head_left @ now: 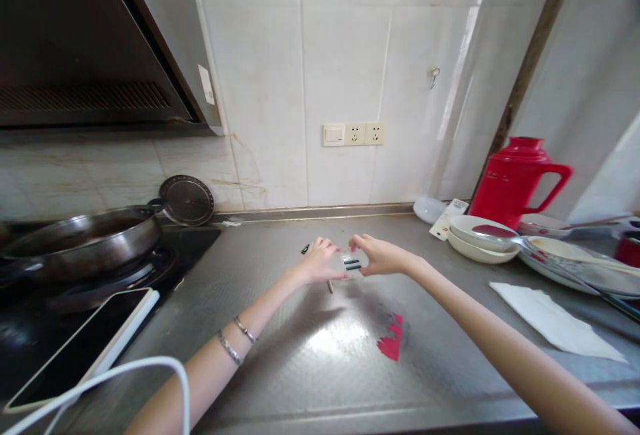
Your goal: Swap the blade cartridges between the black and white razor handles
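Observation:
A small clear plastic packet [352,264] with dark green bars is held between my two hands above the metal countertop [280,382]. My left hand [323,260] curls round its left side, fingers on top and thumb below. The opposite side is gripped by my right hand [376,255], its fingers bent. A small black object [305,249] shows just behind my left hand, and a thin brownish stick end [330,286] pokes out beneath it. I cannot tell whether these two belong to one thing. A torn pink-red scrap [391,339] lies on the counter nearer to me.
On the left a steel pan [85,242] sits on the black stove, with a phone [85,348] and white cable [150,363] closer in. To the right are stacked white bowls [483,248], a red thermos [511,185], plates with utensils and a paper napkin [553,320].

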